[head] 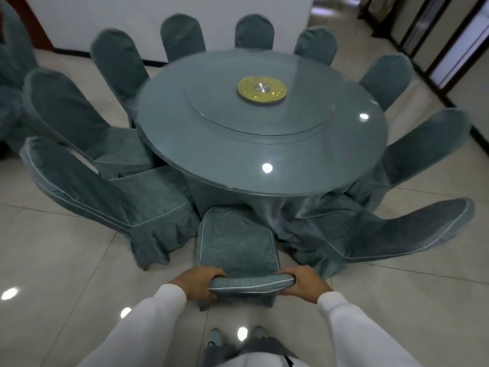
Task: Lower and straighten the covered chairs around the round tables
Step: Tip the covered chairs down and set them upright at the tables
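A teal covered chair [236, 242] stands right in front of me, its seat facing the round table [185, 128]. My left hand [197, 283] grips the left end of its backrest top. My right hand [304, 283] grips the right end. Both hands are closed on the fabric edge with white piping. Several more covered chairs ring the table, one at the near left [111, 200] and one at the near right [397, 234], their backs leaning outward in this wide view.
A glass turntable [211, 102] with a gold centre disc [261, 89] sits on the table top. Glossy tiled floor [66, 274] surrounds the set. Another covered chair [10, 75] shows at the far left. A white wall stands behind, dark-framed doors at the right.
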`<state>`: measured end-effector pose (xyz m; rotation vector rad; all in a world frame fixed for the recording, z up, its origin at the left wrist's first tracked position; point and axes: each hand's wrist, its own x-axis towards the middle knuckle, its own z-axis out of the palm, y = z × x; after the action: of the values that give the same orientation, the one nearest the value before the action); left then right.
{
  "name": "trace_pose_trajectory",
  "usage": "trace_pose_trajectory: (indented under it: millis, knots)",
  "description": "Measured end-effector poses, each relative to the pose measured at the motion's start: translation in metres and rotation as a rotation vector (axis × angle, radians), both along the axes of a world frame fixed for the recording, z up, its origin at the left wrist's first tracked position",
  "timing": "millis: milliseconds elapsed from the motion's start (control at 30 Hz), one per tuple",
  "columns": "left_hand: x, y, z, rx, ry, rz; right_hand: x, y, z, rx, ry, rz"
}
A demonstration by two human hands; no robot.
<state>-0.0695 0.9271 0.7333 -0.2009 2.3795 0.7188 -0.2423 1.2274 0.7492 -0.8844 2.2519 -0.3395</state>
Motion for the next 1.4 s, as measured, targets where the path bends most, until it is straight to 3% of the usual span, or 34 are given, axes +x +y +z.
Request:
trace_pose_trajectory:
  millis: [100,200,867,1067,1400]
  knots:
    - [0.005,0.001,-0.002,-0.044,0.059,-0.030,-0.002,-0.013,0.002,0.083,0.250,0.114]
    - [0.002,0.000,-0.001,-0.030,0.076,-0.037,-0.007,-0.021,0.008,0.158,0.349,0.223]
    - [0.018,-0.007,0.001,0.011,0.063,-0.040,0.008,-0.046,0.008,0.264,0.210,0.388]
    - [0.006,-0.009,-0.004,0.003,0.069,-0.026,0.001,-0.040,0.011,0.238,0.236,0.302]
    - [-0.011,-0.012,-0.014,-0.169,0.113,0.146,-0.008,-0.061,0.015,0.269,0.284,0.327]
